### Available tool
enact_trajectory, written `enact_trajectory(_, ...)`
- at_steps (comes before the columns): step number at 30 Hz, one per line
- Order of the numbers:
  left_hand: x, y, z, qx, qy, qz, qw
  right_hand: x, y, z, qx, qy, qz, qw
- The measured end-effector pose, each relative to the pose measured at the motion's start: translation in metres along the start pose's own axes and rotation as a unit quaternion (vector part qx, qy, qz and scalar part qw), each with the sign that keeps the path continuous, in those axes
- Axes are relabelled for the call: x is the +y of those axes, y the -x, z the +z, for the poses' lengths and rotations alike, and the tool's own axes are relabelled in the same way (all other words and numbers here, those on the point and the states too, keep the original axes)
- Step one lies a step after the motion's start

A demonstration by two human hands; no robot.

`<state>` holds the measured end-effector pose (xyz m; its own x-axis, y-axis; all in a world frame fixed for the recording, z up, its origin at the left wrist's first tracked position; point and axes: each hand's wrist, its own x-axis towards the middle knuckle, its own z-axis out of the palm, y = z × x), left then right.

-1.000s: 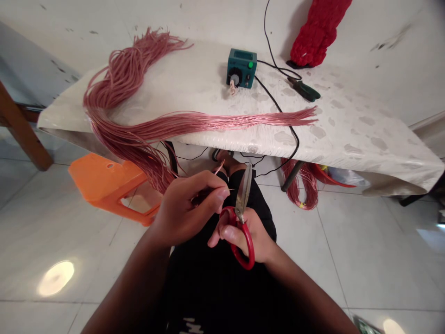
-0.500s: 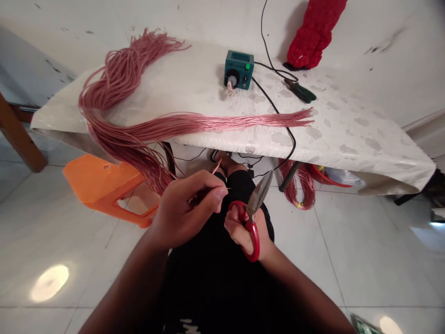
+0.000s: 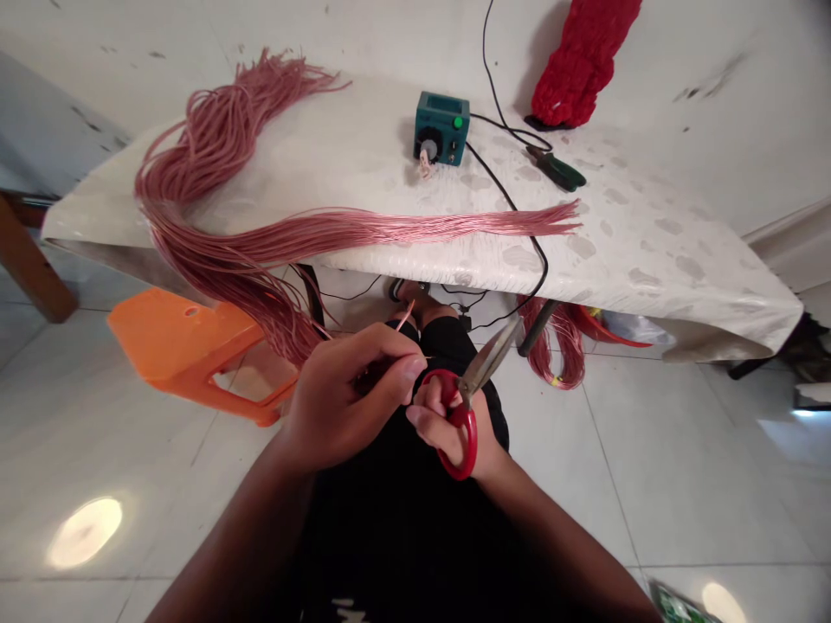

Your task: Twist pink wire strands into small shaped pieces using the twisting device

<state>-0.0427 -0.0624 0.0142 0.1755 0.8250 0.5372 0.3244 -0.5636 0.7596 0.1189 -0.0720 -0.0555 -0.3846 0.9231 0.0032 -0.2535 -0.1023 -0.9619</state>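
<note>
My left hand is closed in a pinch on a thin pink wire, whose end pokes up behind the fingers; a fine tip shows past the thumb. Close beside it on the right, my right hand is wrapped round the red handles of the scissors, blades pointing up and right. A long bundle of pink wires lies along the table, and part of it hangs over the front edge toward my left hand.
On the table are a teal box with a cable, green-handled pliers and a red crumpled item. An orange stool stands at left. Below the table hangs a coil of pink wire near a red basin.
My right hand has moved slightly left toward my left hand, and the scissors have tilted further to the right. The whole view has shifted a little.
</note>
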Motion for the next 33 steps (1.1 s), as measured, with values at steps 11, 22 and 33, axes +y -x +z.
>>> enact_trajectory(11,0.005,0.004,0.008,-0.031,0.048,-0.023,0.998,-0.001,-0.002,-0.003,-0.064,-0.037,-0.034,0.997)
enact_trajectory(22,0.008,-0.001,0.008,0.007,-0.041,0.022,0.999,0.002,-0.002,-0.004,-0.098,0.003,-0.052,0.994)
enact_trajectory(33,0.004,0.001,0.011,0.024,-0.002,-0.007,1.0,-0.002,0.001,-0.003,-0.109,-0.007,-0.024,0.994)
